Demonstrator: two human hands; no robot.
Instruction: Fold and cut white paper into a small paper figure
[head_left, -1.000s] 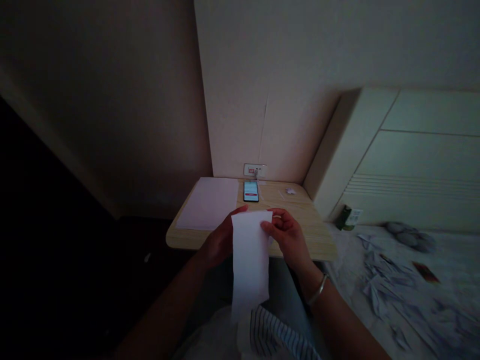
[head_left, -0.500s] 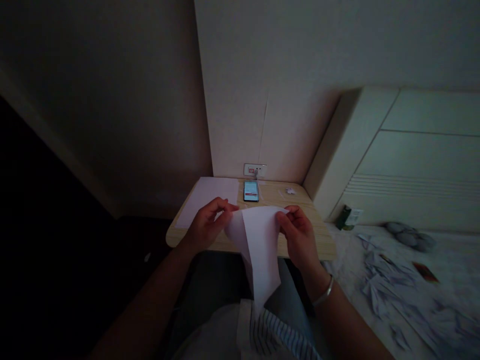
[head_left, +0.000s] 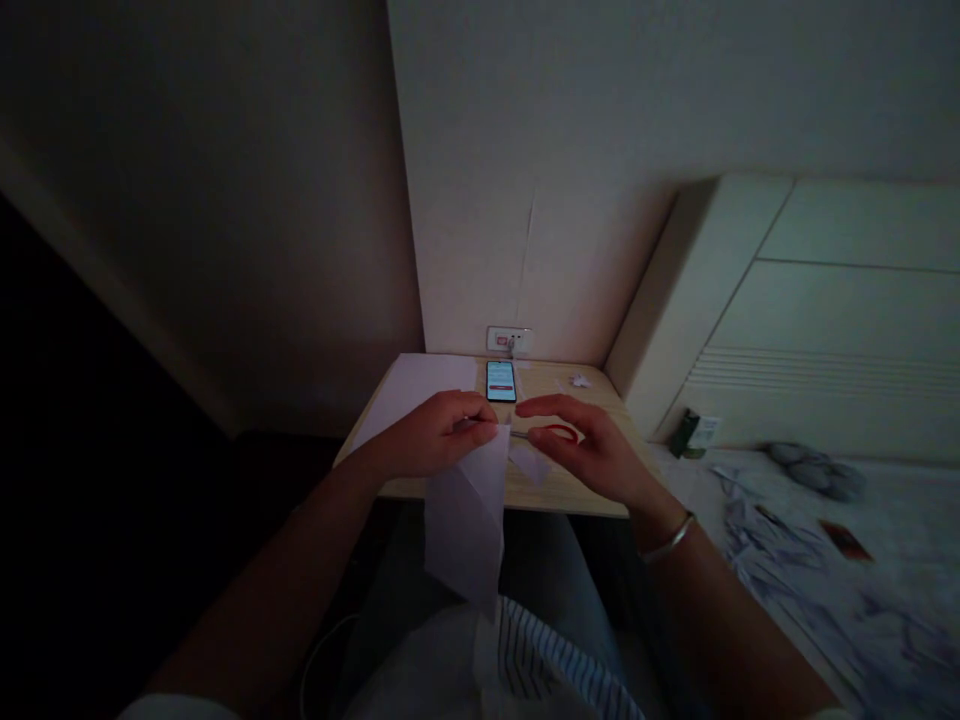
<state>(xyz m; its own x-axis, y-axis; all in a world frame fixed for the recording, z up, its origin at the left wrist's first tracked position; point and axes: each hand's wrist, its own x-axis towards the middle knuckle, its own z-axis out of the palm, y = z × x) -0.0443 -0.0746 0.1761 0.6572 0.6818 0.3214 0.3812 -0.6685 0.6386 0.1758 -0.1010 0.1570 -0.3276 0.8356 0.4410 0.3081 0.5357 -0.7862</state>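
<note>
My left hand (head_left: 450,432) is closed on the top edge of a folded sheet of white paper (head_left: 466,520), pinched between thumb and fingers. The paper hangs down over the table's front edge toward my lap. Close to the paper's upper right corner, my right hand (head_left: 589,440) is open, its thumb and fingers apart. Between them show scissors with a red handle (head_left: 562,432), partly covered by this hand; contact with the thumb is hard to make out. A small loose piece of white paper (head_left: 530,464) lies on the table just below.
On the small wooden table (head_left: 574,495) are a lit phone (head_left: 500,381), a white sheet (head_left: 427,378) at the left and a crumpled scrap (head_left: 579,381). A wall socket (head_left: 510,340) is behind. Paper strips (head_left: 772,545) and a green box (head_left: 694,434) lie on the bed at right.
My right hand has let go of the paper and opened beside the scissors, whose red handle now shows. The paper has swung left, hanging from my left hand alone.
</note>
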